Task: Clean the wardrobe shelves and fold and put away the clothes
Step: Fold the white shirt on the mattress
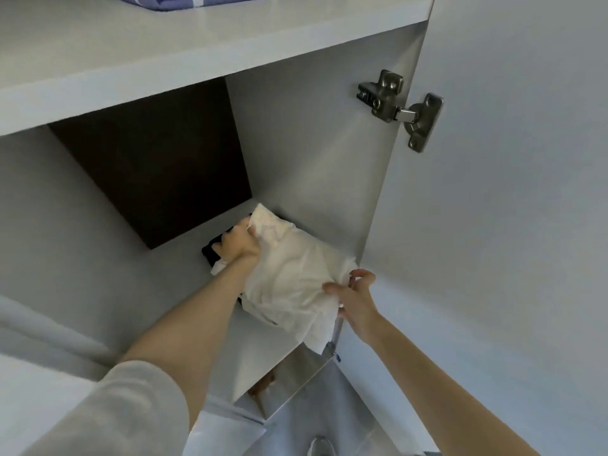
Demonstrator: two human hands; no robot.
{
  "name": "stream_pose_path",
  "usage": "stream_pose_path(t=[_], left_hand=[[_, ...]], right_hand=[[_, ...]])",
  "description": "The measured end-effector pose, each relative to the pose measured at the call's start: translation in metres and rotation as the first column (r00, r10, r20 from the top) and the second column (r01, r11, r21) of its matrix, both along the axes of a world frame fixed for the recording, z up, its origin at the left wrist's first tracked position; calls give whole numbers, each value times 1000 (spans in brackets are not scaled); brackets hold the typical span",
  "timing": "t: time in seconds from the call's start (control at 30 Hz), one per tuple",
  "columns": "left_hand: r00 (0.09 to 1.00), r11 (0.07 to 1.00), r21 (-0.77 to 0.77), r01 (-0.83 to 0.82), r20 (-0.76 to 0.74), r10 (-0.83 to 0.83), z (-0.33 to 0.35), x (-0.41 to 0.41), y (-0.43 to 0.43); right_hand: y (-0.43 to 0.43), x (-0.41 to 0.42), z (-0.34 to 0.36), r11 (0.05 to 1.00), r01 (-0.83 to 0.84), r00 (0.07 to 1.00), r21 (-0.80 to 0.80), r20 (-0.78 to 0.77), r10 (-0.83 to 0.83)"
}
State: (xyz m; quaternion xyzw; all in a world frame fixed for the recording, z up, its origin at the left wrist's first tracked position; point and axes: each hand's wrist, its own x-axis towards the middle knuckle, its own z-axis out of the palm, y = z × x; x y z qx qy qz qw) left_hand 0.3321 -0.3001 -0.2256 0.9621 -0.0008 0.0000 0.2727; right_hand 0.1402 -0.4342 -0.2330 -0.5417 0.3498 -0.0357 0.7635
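A folded white garment (292,274) lies on the lower wardrobe shelf (250,357), against the right side wall. Under it a black garment (214,253) shows at the far left edge. My left hand (238,246) reaches deep into the compartment and grips the far end of the white garment. My right hand (353,297) pinches its near right corner at the shelf's front edge. A loose flap of the white cloth hangs over the shelf front.
The upper shelf (164,70) carries blue striped fabric (184,0) at the top edge. The open door (510,192) with a metal hinge (399,108) stands to the right. A dark back panel (154,166) closes the compartment. White bedding lies at the lower left.
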Motion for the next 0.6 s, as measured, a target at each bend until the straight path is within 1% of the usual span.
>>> stream_pose_path(t=[0.13,0.23,0.3,0.33,0.37,0.4,0.43,0.47,0.5,0.53,0.57,0.6], left_hand=[[1000,991,135,-2,29,-2,-5,64,-7],[999,986,169,14,42,-22,-10,111,-7],[996,982,186,20,84,-36,-13,135,-10],[995,981,194,26,89,-44,-15,141,-11],[996,981,190,38,68,-51,-20,145,-11],[997,982,181,61,27,-67,-27,145,-10],[995,979,178,102,-36,-97,-42,144,-8],[987,972,189,142,-99,-125,-55,138,-6],[975,963,206,175,-174,-140,-72,128,-4],[958,958,212,193,-251,-138,-90,116,-2],[937,961,198,191,-330,-118,-102,99,-1],[911,966,180,184,-400,-99,-116,82,-1]], right_hand=[[-1,58,-14,994,-12,1000,106,-1,13],[7,93,-26,978,-29,999,208,28,23],[11,115,-39,969,-59,998,241,28,54],[12,121,-44,968,-85,996,237,-5,89],[13,126,-49,972,-139,986,191,-66,154],[12,128,-56,973,-211,965,89,-143,222],[12,128,-64,956,-286,939,-62,-216,267],[12,127,-70,902,-356,919,-245,-266,291],[12,125,-75,794,-403,911,-456,-285,298],[12,124,-79,633,-421,906,-650,-274,322],[12,125,-82,452,-416,892,-789,-257,373],[11,129,-85,298,-408,860,-863,-253,444]])
